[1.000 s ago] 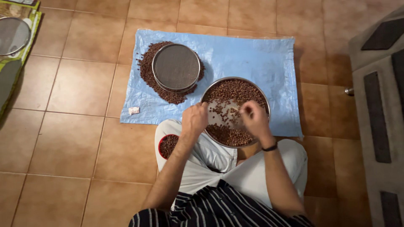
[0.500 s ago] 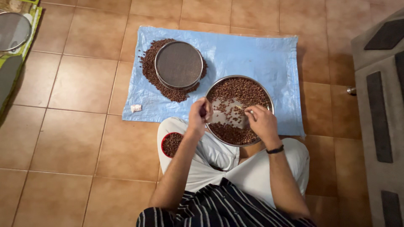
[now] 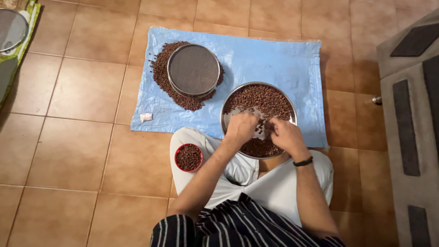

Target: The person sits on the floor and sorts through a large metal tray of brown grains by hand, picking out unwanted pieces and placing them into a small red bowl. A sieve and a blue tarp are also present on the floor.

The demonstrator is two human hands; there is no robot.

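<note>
A round steel plate (image 3: 288, 106) holds brown grains (image 3: 260, 98) and rests against my crossed legs, with a bare patch in its middle. My left hand (image 3: 241, 128) lies palm down over the plate's near left part, fingers curled onto the grains. Beside it, my right hand (image 3: 284, 136) has its fingers bunched down among the grains; a black band circles that wrist. Both sets of fingertips are hidden, so I cannot tell what they hold. On my left thigh stands a small red bowl (image 3: 188, 157) with more brown grains in it.
A blue plastic sheet (image 3: 274, 59) lies on the tiled floor under the plate. On it a round mesh sieve (image 3: 193, 71) sits on a heap of grains (image 3: 160, 77). Other things nearby: a small white scrap (image 3: 146, 117), another sieve (image 3: 10, 29) at far left, and grey furniture (image 3: 411, 114) at right.
My left hand has moved from the plate's left rim into the plate, next to my right hand. The red bowl, half hidden before, now shows whole.
</note>
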